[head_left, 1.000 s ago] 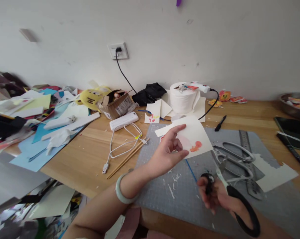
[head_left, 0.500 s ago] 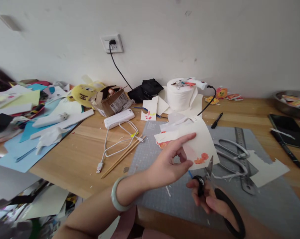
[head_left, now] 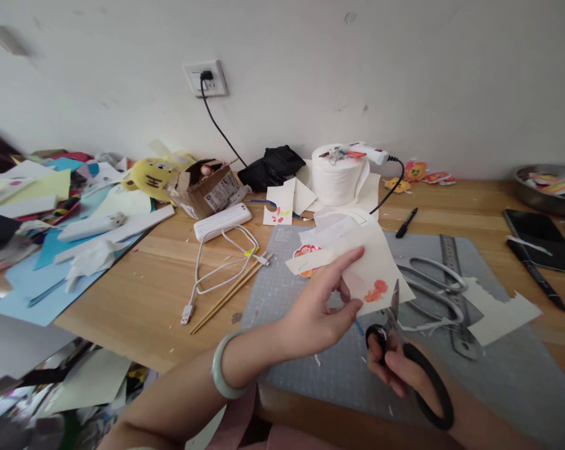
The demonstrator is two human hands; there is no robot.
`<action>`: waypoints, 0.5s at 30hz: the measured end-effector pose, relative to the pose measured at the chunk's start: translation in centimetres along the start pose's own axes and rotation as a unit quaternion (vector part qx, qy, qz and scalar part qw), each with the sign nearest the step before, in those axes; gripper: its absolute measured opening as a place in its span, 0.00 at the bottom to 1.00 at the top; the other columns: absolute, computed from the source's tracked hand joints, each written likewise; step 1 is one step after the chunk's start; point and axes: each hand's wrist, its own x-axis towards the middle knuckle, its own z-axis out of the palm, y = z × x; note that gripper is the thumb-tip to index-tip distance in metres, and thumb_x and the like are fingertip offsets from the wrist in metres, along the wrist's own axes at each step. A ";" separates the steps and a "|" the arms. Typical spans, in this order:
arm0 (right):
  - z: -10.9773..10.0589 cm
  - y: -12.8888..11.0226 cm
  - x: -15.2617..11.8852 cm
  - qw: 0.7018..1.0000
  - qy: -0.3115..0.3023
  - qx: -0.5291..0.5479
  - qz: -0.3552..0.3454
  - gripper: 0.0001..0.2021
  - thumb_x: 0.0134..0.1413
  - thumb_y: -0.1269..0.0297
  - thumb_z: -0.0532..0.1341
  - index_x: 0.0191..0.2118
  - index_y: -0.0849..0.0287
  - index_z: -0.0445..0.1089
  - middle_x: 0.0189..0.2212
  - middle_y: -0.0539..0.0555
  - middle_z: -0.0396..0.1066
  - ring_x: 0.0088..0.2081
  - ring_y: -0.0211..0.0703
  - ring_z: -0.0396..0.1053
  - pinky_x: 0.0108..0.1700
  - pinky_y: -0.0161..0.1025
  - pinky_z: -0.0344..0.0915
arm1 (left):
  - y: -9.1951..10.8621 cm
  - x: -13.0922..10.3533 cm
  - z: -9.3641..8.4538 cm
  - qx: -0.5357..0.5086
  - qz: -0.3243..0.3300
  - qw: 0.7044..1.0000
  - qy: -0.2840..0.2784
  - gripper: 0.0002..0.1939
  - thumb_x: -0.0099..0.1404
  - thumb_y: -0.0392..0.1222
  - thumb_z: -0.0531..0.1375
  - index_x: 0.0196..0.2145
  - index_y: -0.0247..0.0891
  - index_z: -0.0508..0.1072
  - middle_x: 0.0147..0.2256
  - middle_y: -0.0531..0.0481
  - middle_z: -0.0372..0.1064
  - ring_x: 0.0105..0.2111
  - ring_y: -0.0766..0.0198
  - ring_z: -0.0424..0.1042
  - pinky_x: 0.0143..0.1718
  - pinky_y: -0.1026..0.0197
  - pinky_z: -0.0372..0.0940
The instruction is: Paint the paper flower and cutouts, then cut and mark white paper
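One tabletop (head_left: 123,287) and one mat (head_left: 348,375). Scissors make two pairs: a black pair (head_left: 430,384) and a grey pair (head_left: 463,284), the latter showing two loops. One spotted sheet (head_left: 379,262) is held up, with one ruler (head_left: 460,340), one phone (head_left: 542,237) and two pens (head_left: 407,223) besides. Two chopsticks (head_left: 217,307), one power bank (head_left: 222,222), one box (head_left: 210,190), one yellow toy (head_left: 154,178), one roll (head_left: 334,181), one bowl (head_left: 526,197). One bracelet (head_left: 217,369); one wall socket (head_left: 214,81). Orange cutouts (head_left: 414,169) by the wall number at least three. The papers (head_left: 48,181) heaped at the far left overlap too much to count.
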 end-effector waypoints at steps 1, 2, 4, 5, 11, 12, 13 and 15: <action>0.2 -0.1 0.0 1.000 0.005 0.004 0.000 0.23 0.46 0.37 0.56 0.27 0.55 0.61 0.18 0.45 0.55 0.17 0.32 0.44 0.20 0.35 0.45 | 0.0 0.0 0.1 -0.010 0.000 1.000 0.004 0.34 0.63 0.34 0.57 0.64 0.44 0.50 0.41 0.45 0.67 0.33 0.65 0.64 0.39 0.59 0.64; 0.4 -0.2 0.1 1.000 0.011 0.008 -0.001 0.23 0.47 0.37 0.55 0.27 0.55 0.60 0.17 0.44 0.54 0.17 0.31 0.43 0.20 0.35 0.44 | 0.0 0.0 0.1 -0.019 -0.001 1.000 0.010 0.34 0.63 0.34 0.57 0.64 0.44 0.50 0.39 0.46 0.67 0.33 0.65 0.64 0.39 0.59 0.64; 0.8 -0.3 0.2 1.000 0.025 0.018 -0.005 0.24 0.47 0.36 0.55 0.25 0.55 0.58 0.16 0.43 0.51 0.17 0.31 0.41 0.19 0.35 0.42 | 0.0 0.0 0.3 -0.031 -0.005 0.999 0.019 0.34 0.62 0.35 0.57 0.64 0.43 0.50 0.35 0.48 0.66 0.33 0.64 0.64 0.38 0.59 0.64; 0.9 -0.3 0.2 0.999 0.030 0.025 -0.005 0.25 0.47 0.35 0.55 0.24 0.55 0.57 0.16 0.43 0.49 0.17 0.30 0.41 0.19 0.34 0.42 | 0.0 0.0 0.3 -0.033 -0.007 0.999 0.022 0.34 0.62 0.35 0.57 0.64 0.43 0.50 0.35 0.48 0.65 0.33 0.64 0.64 0.38 0.59 0.64; 0.2 -0.5 0.5 0.998 -0.008 0.063 0.004 0.25 0.45 0.36 0.57 0.26 0.56 0.56 0.16 0.43 0.55 0.15 0.28 0.43 0.18 0.33 0.40 | 0.2 -0.3 0.7 -0.053 -0.039 0.998 0.013 0.35 0.61 0.34 0.57 0.64 0.45 0.51 0.52 0.41 0.62 0.33 0.66 0.63 0.33 0.63 0.64; 0.1 -0.5 0.5 0.998 -0.014 0.064 0.004 0.25 0.45 0.36 0.57 0.27 0.56 0.56 0.17 0.43 0.55 0.16 0.28 0.43 0.18 0.33 0.40 | 0.2 -0.3 0.8 -0.056 -0.044 0.997 0.008 0.35 0.61 0.34 0.57 0.64 0.46 0.51 0.54 0.40 0.60 0.33 0.66 0.63 0.31 0.64 0.64; 0.0 -0.6 0.5 0.998 -0.014 0.062 0.005 0.25 0.45 0.36 0.57 0.27 0.56 0.56 0.17 0.43 0.55 0.16 0.28 0.43 0.19 0.33 0.40 | 0.2 -0.4 0.8 -0.057 -0.047 0.997 0.006 0.35 0.61 0.34 0.57 0.64 0.46 0.51 0.55 0.40 0.59 0.33 0.66 0.63 0.31 0.64 0.64; 0.0 -0.9 0.6 0.998 -0.016 0.058 0.008 0.26 0.44 0.34 0.56 0.26 0.56 0.56 0.17 0.43 0.55 0.16 0.28 0.42 0.19 0.33 0.40 | 0.3 -0.4 0.8 -0.058 -0.043 0.997 0.006 0.35 0.61 0.34 0.57 0.63 0.46 0.52 0.55 0.40 0.58 0.34 0.66 0.63 0.31 0.64 0.64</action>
